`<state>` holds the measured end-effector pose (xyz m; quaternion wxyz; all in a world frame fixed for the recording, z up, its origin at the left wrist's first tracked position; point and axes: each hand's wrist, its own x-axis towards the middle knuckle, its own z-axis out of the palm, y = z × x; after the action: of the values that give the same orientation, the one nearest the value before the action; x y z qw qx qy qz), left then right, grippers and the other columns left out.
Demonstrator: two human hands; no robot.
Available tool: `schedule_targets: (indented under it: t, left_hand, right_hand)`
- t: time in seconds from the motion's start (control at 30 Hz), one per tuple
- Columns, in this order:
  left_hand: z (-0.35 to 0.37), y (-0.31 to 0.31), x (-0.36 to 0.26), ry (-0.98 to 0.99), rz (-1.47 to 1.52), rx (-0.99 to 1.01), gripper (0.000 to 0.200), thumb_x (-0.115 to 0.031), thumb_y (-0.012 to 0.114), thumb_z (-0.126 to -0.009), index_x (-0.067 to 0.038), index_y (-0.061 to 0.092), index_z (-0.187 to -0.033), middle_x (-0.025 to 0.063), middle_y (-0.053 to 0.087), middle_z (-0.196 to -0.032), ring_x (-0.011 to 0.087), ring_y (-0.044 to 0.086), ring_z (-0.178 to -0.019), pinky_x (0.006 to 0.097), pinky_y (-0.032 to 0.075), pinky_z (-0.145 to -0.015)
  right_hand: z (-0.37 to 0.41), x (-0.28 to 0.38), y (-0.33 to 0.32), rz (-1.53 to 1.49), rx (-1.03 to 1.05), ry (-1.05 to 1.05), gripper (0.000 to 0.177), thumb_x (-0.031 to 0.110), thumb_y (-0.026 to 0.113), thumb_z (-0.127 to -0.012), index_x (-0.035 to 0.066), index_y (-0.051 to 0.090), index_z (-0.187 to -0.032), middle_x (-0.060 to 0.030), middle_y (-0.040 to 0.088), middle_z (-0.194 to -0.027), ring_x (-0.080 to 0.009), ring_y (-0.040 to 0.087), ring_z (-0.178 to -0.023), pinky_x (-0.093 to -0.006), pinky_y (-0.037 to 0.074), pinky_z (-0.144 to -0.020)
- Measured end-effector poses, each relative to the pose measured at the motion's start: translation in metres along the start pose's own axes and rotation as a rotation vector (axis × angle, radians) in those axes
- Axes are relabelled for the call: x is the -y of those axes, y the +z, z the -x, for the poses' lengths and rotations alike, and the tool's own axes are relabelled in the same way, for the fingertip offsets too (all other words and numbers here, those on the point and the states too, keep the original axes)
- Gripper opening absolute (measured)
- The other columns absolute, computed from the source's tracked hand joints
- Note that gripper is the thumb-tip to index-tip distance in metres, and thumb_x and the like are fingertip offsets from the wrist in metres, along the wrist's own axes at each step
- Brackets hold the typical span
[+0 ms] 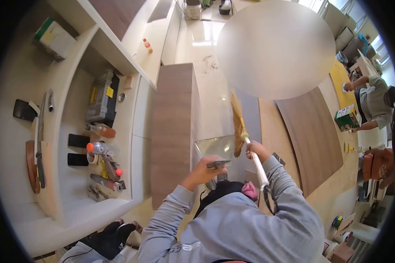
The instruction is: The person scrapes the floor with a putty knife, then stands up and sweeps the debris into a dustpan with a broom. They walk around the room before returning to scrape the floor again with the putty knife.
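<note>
My left hand (pixel 202 172) is closed around the handle of a metal dustpan (pixel 217 147), whose shiny pan points away from me over the pale floor. In my right hand (pixel 259 151) is a broom, gripped by its white handle (pixel 260 172) just behind the head. The yellow straw bristles (pixel 237 118) stretch forward beside the dustpan's right edge. To the left of the dustpan stands a brown wood-grain cabinet panel (pixel 173 118).
White shelving (pixel 70 131) on the left holds a toolbox (pixel 102 97), bottles, phones and tools. Brown board (pixel 311 136) lies on a worktable at right. A person in a cap (pixel 377 103) works beyond it; another person (pixel 103 243) is at lower left. A blurred circle hides the upper middle.
</note>
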<state>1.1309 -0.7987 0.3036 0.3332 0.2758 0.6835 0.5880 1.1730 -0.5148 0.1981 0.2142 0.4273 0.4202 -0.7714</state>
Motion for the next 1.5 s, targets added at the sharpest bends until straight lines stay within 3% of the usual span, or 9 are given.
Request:
schedule_targets:
  t: [0.07,0.37,0.6,0.77,0.9,0.93,1.1,1.17,1.5]
  left_hand:
    - [-0.001,-0.003,-0.007,0.055,-0.017,-0.021,0.015,-0.012,0.075,-0.079,-0.003,0.064,-0.085,0.0044,0.063,-0.077,0.0130,0.060,-0.074,0.0294,0.048,-0.069]
    - [-0.046,-0.047,0.007,0.146,-0.053,-0.176,0.019,-0.013,0.077,-0.077,-0.001,0.067,-0.088,0.0070,0.064,-0.080,0.0172,0.059,-0.074,0.0302,0.047,-0.070]
    - [-0.207,-0.109,0.006,0.105,-0.067,-0.206,0.017,-0.010,0.075,-0.078,0.000,0.066,-0.088,0.0092,0.065,-0.081,0.0193,0.061,-0.075,0.0313,0.048,-0.070]
    - [-0.319,-0.151,-0.011,0.038,-0.047,-0.122,0.012,-0.008,0.074,-0.079,-0.001,0.067,-0.085,0.0088,0.066,-0.083,0.0161,0.064,-0.078,0.0310,0.050,-0.070]
    - [-0.386,-0.199,-0.019,0.081,-0.033,-0.152,0.009,-0.002,0.072,-0.081,0.001,0.066,-0.086,0.0071,0.067,-0.082,0.0142,0.064,-0.077,0.0281,0.052,-0.071]
    - [-0.399,-0.206,-0.015,0.062,0.150,-0.212,0.008,-0.003,0.072,-0.081,-0.001,0.066,-0.087,0.0054,0.068,-0.082,0.0125,0.064,-0.078,0.0276,0.053,-0.072]
    - [-0.447,-0.277,-0.041,0.134,-0.011,-0.277,0.012,-0.010,0.074,-0.081,-0.003,0.068,-0.088,0.0033,0.070,-0.081,0.0107,0.065,-0.077,0.0278,0.053,-0.072]
    - [-0.468,-0.302,-0.037,0.111,-0.074,-0.355,0.013,-0.012,0.076,-0.079,-0.003,0.069,-0.087,0.0043,0.070,-0.080,0.0120,0.065,-0.075,0.0280,0.053,-0.071]
    - [-0.631,-0.463,0.011,-0.042,-0.054,-0.503,0.014,-0.011,0.078,-0.075,-0.004,0.071,-0.085,0.0034,0.070,-0.079,0.0110,0.064,-0.074,0.0290,0.052,-0.071]
  right_hand:
    - [-0.012,0.019,-0.002,-0.006,0.033,0.037,0.005,0.001,0.044,-0.081,0.004,0.040,-0.079,-0.0034,0.042,-0.059,-0.0132,0.040,-0.042,-0.0273,0.037,-0.037]
    - [-0.075,0.149,0.021,-0.170,0.044,0.214,0.008,0.001,0.041,-0.084,0.001,0.037,-0.090,-0.0028,0.042,-0.064,-0.0107,0.043,-0.048,-0.0211,0.037,-0.038]
    - [-0.189,0.272,0.033,-0.057,0.023,0.090,0.006,0.001,0.042,-0.083,0.002,0.038,-0.088,-0.0037,0.042,-0.065,-0.0109,0.042,-0.047,-0.0225,0.038,-0.037]
    - [-0.205,0.376,0.069,0.050,-0.023,-0.152,0.016,-0.003,0.044,-0.078,0.002,0.037,-0.092,-0.0056,0.042,-0.067,-0.0118,0.041,-0.047,-0.0244,0.037,-0.036]
    - [-0.238,0.462,0.065,0.086,0.009,-0.097,0.018,-0.003,0.045,-0.077,0.002,0.040,-0.093,-0.0072,0.043,-0.069,-0.0118,0.044,-0.049,-0.0240,0.037,-0.037]
    - [-0.232,0.482,0.076,0.094,0.032,-0.176,0.015,-0.002,0.046,-0.078,-0.001,0.041,-0.093,-0.0070,0.044,-0.068,-0.0118,0.044,-0.049,-0.0239,0.039,-0.037]
    - [-0.226,0.500,0.087,0.185,0.139,-0.180,0.004,0.004,0.048,-0.086,0.003,0.046,-0.090,-0.0030,0.045,-0.061,-0.0137,0.046,-0.046,-0.0229,0.042,-0.039]
    - [-0.260,0.510,0.072,0.131,0.014,0.052,0.004,0.008,0.045,-0.092,0.007,0.042,-0.089,-0.0001,0.042,-0.061,-0.0085,0.043,-0.045,-0.0212,0.039,-0.036]
    - [-0.397,0.672,0.085,-0.220,0.044,0.248,0.012,0.002,0.045,-0.089,0.006,0.039,-0.098,-0.0004,0.042,-0.067,-0.0057,0.041,-0.046,-0.0179,0.038,-0.035]
